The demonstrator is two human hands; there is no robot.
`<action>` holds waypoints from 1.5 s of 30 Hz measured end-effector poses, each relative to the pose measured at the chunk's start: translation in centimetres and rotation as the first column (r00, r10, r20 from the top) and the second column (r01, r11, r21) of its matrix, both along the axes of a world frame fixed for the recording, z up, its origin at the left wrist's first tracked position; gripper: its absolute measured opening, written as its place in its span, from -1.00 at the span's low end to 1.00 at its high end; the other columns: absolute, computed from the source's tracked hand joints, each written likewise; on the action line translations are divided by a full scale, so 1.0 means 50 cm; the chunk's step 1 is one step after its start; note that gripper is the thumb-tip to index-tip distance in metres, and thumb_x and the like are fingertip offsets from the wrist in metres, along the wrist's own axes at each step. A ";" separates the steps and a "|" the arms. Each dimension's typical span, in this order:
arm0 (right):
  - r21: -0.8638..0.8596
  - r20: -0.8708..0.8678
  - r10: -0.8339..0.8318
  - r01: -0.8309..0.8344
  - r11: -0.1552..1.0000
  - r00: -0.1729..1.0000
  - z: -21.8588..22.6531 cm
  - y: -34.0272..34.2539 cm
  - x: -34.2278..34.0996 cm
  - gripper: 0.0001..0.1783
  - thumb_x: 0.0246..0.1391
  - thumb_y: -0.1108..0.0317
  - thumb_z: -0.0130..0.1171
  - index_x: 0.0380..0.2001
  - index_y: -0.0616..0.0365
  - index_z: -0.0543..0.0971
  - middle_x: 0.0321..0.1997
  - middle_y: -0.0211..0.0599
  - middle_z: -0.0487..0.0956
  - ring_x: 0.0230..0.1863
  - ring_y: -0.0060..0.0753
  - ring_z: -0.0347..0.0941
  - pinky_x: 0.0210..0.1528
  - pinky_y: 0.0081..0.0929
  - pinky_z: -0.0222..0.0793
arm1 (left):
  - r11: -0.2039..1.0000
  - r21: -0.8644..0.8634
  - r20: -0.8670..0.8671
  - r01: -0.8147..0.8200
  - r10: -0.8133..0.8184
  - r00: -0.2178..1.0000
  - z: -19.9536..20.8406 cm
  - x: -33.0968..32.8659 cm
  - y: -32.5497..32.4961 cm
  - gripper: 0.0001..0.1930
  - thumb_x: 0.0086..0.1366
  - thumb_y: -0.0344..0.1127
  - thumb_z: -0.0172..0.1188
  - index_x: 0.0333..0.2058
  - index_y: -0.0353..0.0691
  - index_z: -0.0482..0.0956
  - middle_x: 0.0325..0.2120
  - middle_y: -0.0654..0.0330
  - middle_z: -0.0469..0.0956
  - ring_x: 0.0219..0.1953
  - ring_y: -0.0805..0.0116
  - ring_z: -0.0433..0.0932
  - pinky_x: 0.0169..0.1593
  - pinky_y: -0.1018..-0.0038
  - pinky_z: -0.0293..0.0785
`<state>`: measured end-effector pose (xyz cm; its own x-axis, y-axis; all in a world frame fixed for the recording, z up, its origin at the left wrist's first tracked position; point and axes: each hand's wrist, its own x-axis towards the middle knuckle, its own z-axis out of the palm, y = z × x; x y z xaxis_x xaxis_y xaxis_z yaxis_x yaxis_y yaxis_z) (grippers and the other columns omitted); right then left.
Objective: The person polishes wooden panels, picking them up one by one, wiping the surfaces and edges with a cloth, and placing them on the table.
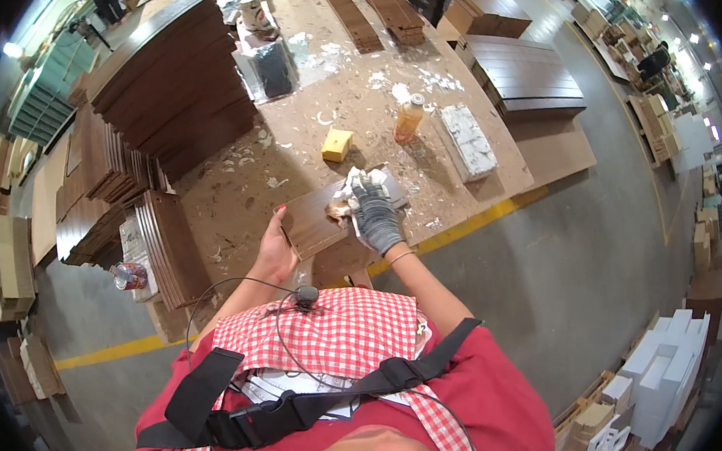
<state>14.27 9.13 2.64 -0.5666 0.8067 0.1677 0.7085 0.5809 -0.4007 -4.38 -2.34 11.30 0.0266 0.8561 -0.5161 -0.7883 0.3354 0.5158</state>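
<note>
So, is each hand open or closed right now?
Left hand: against the wooden board, grip unclear.
Right hand: gloved, closed on a crumpled cloth over the board.

A board (315, 222) lies at the near edge of the worktable (220, 185), a cloth (344, 205) on its right part. Beyond the board stand 2 things: a small block (337, 146) left, a bottle (408, 121) right. A slab (468, 142) lies right of the bottle. A tall plank stack (174, 71) stands on the left; 2 plank piles (344, 8) lie toward the far end.
</note>
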 end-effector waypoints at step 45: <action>0.176 -0.220 0.132 -0.094 0.980 0.967 0.148 0.023 0.021 -0.72 0.13 0.30 -0.10 -0.20 0.20 0.51 -0.11 -0.03 0.49 -0.05 0.02 0.39 0.17 -0.07 0.19 | 0.927 -0.014 -0.680 0.375 -0.284 0.676 0.045 -0.017 -0.021 -0.62 0.06 -0.63 0.03 -0.08 -0.40 0.45 -0.49 0.25 0.53 -0.52 0.50 0.49 -0.41 0.56 0.44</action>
<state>15.29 10.28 10.03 -0.5832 0.6908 0.4274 0.5348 0.7225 -0.4381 -5.21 -3.41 13.53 0.0124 0.9127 -0.4084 -0.0803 0.4080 0.9094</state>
